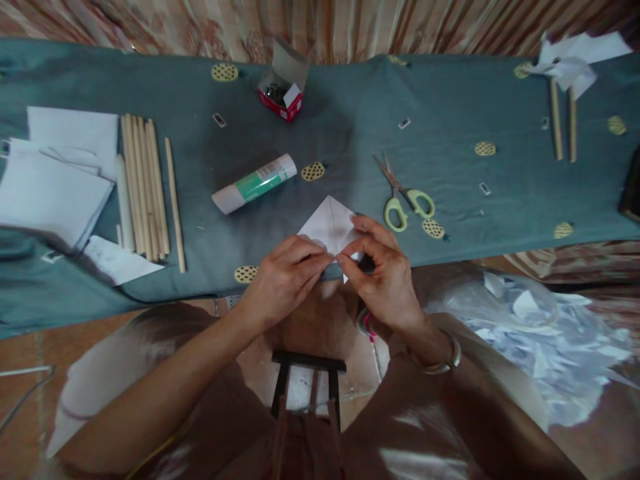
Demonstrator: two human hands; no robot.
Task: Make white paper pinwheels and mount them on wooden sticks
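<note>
A folded white paper [327, 223] with crease lines lies at the table's front edge, between my two hands. My left hand [287, 273] pinches its near edge from the left, fingers pressed together. From the right, my right hand [383, 270] grips the same paper with thumb and forefinger, close to the left fingertips. A small corner of paper pokes out below the right thumb. Green-handled scissors [400, 193] lie slightly open to the right, and a green and white glue stick [255, 183] rests on its side to the left.
On the left are white sheets [55, 193] and several wooden sticks [145, 187]. A red box [283, 100] stands open at the back. Paper pieces with two sticks [557, 120] lie far right. A bag of scraps [545, 347] sits below the table's right side.
</note>
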